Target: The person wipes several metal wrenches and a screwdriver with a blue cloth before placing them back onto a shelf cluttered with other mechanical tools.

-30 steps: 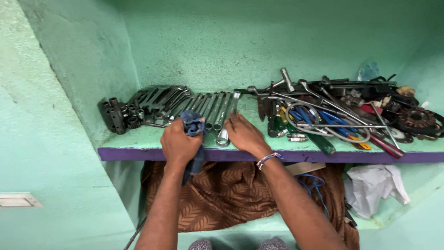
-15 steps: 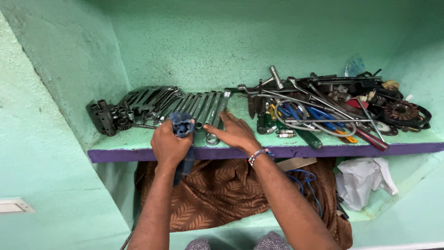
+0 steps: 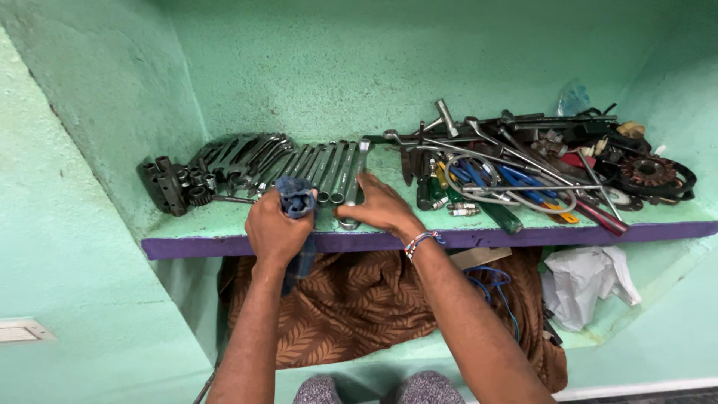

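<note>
My left hand (image 3: 275, 230) is closed around a blue cloth (image 3: 296, 199) at the front edge of a green shelf (image 3: 224, 223) with a purple lip. My right hand (image 3: 379, 207) lies flat on the shelf, its fingers over the lower end of the rightmost silver wrench (image 3: 356, 170) in a row of wrenches (image 3: 314, 166) laid side by side. A beaded band circles my right wrist.
Dark sockets (image 3: 173, 185) and more wrenches sit at the shelf's left. A jumbled pile of tools (image 3: 523, 164) with pliers, screwdrivers and a toothed wheel fills the right. Below hang a brown leaf-patterned cloth (image 3: 351, 299) and a crumpled white bag (image 3: 587, 280).
My right hand slid a little left and forward onto the end of the rightmost wrench. My left hand stayed closed on the cloth. The view shifted slightly.
</note>
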